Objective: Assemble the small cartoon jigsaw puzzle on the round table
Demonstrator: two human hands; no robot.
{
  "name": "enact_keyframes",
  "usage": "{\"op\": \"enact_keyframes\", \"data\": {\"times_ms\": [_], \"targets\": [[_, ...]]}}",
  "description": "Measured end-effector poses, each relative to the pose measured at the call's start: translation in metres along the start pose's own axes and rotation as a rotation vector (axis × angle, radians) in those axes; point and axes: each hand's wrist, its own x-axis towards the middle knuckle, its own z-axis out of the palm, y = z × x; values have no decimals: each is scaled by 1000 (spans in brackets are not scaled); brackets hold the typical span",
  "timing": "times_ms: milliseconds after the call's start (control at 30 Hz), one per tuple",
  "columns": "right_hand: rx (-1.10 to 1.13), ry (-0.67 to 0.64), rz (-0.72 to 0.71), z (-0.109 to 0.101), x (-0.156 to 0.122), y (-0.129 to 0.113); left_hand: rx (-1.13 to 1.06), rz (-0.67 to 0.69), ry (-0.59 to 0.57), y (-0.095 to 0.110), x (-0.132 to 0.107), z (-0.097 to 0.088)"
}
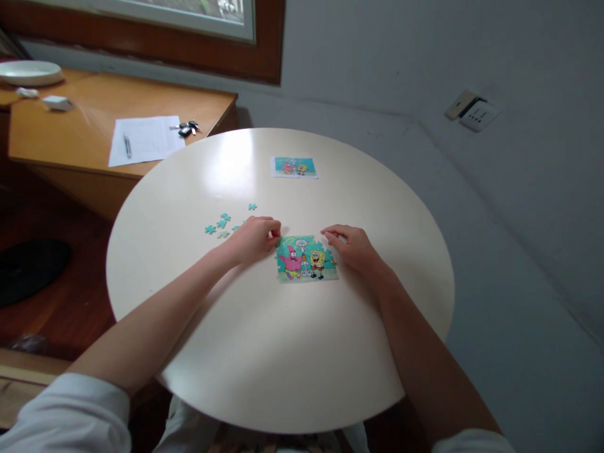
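A partly joined jigsaw puzzle (302,264) with cartoon figures, one pink, one yellow and one pale, lies flat on the round white table. Gaps show along its upper right edge. My left hand (257,238) is at the puzzle's upper left corner, its fingers curled and closed; whatever is between them is hidden. Beyond the upper right edge, my right hand (352,245) has thumb and forefinger drawn together, and I cannot make out anything in them. Several loose teal puzzle pieces (221,223) are scattered left of my left hand, some partly covered by it.
A small picture card (295,167) with similar figures lies towards the back of the round table (283,352). On the wooden desk (85,135) at the left are a sheet of paper (146,141), a pen (127,146) and keys (186,129). A wall stands behind and right.
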Motion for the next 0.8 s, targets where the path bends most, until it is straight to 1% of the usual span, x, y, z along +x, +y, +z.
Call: {"op": "enact_keyframes", "data": {"times_ms": [367,567,800], "targets": [[-1,-9,-3,-2,0,-1,47,1,-16,5,1,-3],[-4,-7,1,0,1,1,47,-23,-29,10,0,-3],[3,-3,3,-1,1,0,56,-32,-46,9,1,-3]]}}
